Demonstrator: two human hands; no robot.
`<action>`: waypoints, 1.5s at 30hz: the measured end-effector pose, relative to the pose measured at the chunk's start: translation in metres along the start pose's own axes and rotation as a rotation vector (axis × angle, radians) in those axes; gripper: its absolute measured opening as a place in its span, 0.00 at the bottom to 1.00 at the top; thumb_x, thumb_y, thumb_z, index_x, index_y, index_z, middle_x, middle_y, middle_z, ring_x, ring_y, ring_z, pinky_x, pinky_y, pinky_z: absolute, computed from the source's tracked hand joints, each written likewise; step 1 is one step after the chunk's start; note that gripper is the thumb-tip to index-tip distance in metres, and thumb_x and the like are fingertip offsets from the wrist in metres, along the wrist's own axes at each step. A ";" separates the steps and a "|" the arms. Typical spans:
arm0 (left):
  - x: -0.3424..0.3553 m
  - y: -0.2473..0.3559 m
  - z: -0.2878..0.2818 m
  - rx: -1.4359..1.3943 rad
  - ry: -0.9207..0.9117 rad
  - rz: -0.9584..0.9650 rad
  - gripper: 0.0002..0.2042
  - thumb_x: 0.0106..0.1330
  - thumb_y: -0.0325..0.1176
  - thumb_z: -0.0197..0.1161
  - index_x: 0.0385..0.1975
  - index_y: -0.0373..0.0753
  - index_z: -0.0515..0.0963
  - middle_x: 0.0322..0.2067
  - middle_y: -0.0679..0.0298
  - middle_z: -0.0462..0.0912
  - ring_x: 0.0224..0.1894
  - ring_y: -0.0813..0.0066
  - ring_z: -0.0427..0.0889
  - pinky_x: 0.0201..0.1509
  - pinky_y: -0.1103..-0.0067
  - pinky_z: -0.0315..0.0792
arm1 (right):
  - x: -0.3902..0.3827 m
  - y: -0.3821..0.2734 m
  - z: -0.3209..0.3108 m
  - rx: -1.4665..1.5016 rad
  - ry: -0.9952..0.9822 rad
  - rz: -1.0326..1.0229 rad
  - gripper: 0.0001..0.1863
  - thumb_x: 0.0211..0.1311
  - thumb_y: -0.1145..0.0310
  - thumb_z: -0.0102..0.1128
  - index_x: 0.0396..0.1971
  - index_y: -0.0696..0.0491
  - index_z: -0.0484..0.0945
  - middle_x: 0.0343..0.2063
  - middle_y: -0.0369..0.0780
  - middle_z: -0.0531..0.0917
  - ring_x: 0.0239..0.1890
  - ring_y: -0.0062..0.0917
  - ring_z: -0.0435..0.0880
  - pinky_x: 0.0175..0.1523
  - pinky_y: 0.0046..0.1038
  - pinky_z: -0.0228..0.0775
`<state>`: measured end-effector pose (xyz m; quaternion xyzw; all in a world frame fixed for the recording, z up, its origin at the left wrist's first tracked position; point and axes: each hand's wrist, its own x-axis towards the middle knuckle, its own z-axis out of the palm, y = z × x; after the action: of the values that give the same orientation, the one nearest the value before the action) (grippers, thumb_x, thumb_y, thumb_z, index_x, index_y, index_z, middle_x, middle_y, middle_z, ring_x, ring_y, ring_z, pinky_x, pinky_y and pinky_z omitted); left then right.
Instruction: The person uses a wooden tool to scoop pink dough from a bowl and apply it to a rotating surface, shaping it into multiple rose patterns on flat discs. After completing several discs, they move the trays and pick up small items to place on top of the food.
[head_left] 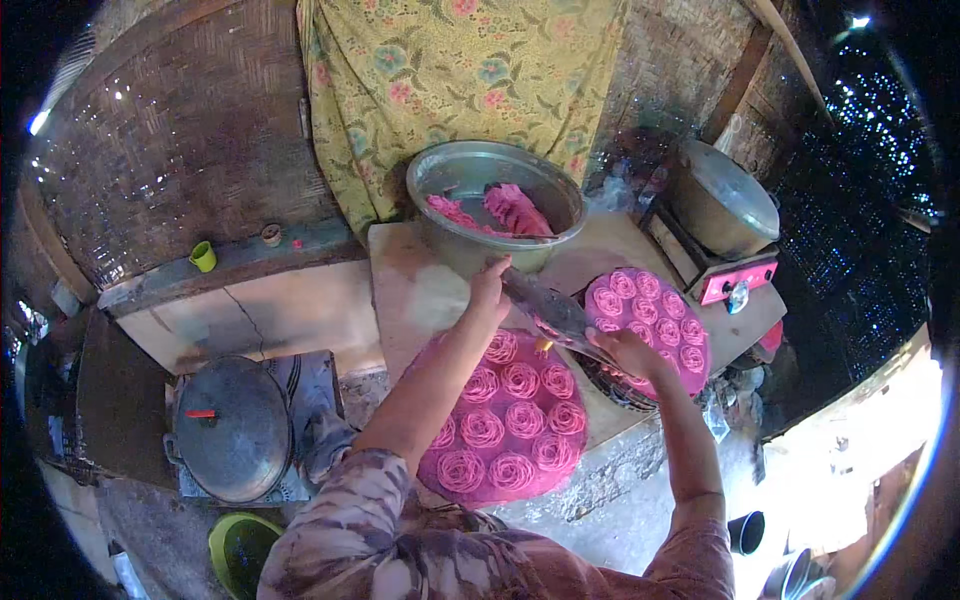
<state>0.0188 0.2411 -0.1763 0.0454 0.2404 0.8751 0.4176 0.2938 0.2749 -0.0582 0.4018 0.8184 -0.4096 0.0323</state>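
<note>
My left hand (488, 287) is closed round the upper end of a long, dark wooden dough press (548, 308). My right hand (637, 354) grips its lower right end, so the press slants across in front of me. Some pink shows along its underside, beside a small yellow part. Below it lies a round pink tray (507, 493) with rosettes of pink dough strands (525, 420) on it. A second pink round tray (622, 308) with similar rosettes sits to the right, partly behind my right hand.
A large metal basin (420, 190) holding pink dough (515, 208) stands at the back of the table. Right of it, a big lidded pot (728, 198) sits on a pink-fronted stove (738, 282). At left are a lidded pan (232, 430), a green basin (228, 550) and a yellow-green cup (203, 257).
</note>
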 end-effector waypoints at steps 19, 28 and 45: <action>-0.011 0.023 0.031 0.030 -0.072 0.107 0.09 0.59 0.25 0.61 0.39 0.38 0.74 0.38 0.62 0.79 0.40 0.66 0.78 0.50 0.68 0.73 | -0.001 0.003 0.000 0.055 0.076 -0.047 0.35 0.55 0.35 0.53 0.27 0.59 0.80 0.15 0.37 0.76 0.17 0.20 0.74 0.22 0.24 0.65; -0.013 -0.009 0.006 -0.038 -0.096 0.098 0.12 0.60 0.24 0.60 0.44 0.36 0.73 0.42 0.61 0.78 0.44 0.65 0.77 0.54 0.66 0.70 | -0.011 0.007 -0.006 0.000 0.054 0.008 0.35 0.55 0.34 0.52 0.24 0.59 0.79 0.13 0.36 0.75 0.17 0.20 0.74 0.24 0.25 0.65; -0.133 0.206 0.088 0.222 -0.386 0.500 0.15 0.62 0.33 0.61 0.48 0.43 0.71 0.47 0.65 0.75 0.48 0.71 0.74 0.49 0.69 0.70 | -0.052 -0.091 0.037 -0.041 0.310 -0.701 0.38 0.49 0.45 0.66 0.51 0.60 0.71 0.35 0.49 0.82 0.37 0.36 0.83 0.41 0.33 0.73</action>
<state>-0.0170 0.0646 0.0121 0.3132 0.2319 0.8942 0.2202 0.2563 0.1851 -0.0046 0.1540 0.9093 -0.3136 -0.2259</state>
